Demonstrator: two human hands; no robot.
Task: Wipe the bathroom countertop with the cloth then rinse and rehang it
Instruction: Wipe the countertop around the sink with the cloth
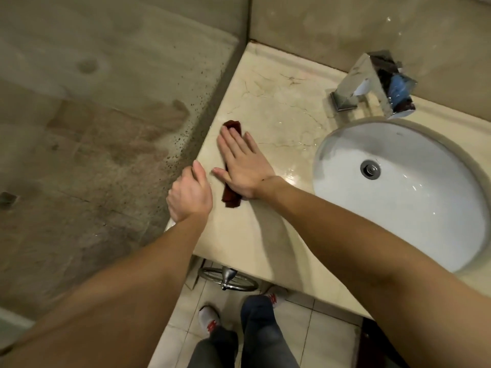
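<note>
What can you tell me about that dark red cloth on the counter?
The cloth is dark red, almost maroon, and looks like soft, fuzzy towel fabric. It is bunched into a long narrow strip lying flat on the beige marble-look countertop, near its left edge and well left of the sink. The right hand presses flat on its middle with fingers spread, so only the two ends show. The left hand grips the counter edge beside it, not touching it.

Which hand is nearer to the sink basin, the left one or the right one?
Right. The right hand presses flat on the cloth, left of the sink basin; the left hand grips the countertop's outer edge, farther away.
</note>
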